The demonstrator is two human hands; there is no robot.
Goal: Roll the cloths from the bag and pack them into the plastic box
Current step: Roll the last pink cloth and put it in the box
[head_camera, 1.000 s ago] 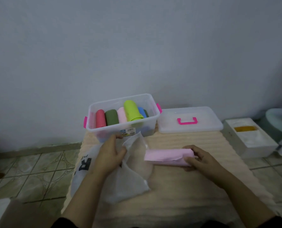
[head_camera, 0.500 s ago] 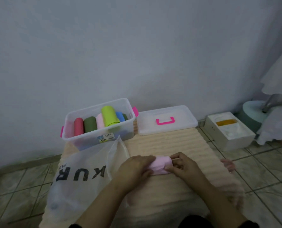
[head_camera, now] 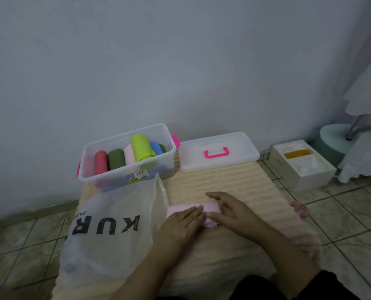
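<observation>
Head view: one entry, rolling step.
Pink cloth [head_camera: 189, 210]: lies on the cream ribbed mat [head_camera: 234, 182], long axis left to right, just right of the plastic bag [head_camera: 106, 230].
Left hand [head_camera: 180, 221]: fingers straight and together, flat on the cloth's left half.
Right hand [head_camera: 230, 210]: fingers bent over the right end; a true grip probably, though the view is too soft to confirm.
Plastic box [head_camera: 126, 182]: beyond the cloth, up and left, nearer the left hand; coloured rolls inside, lid [head_camera: 218, 151] beside it.
</observation>
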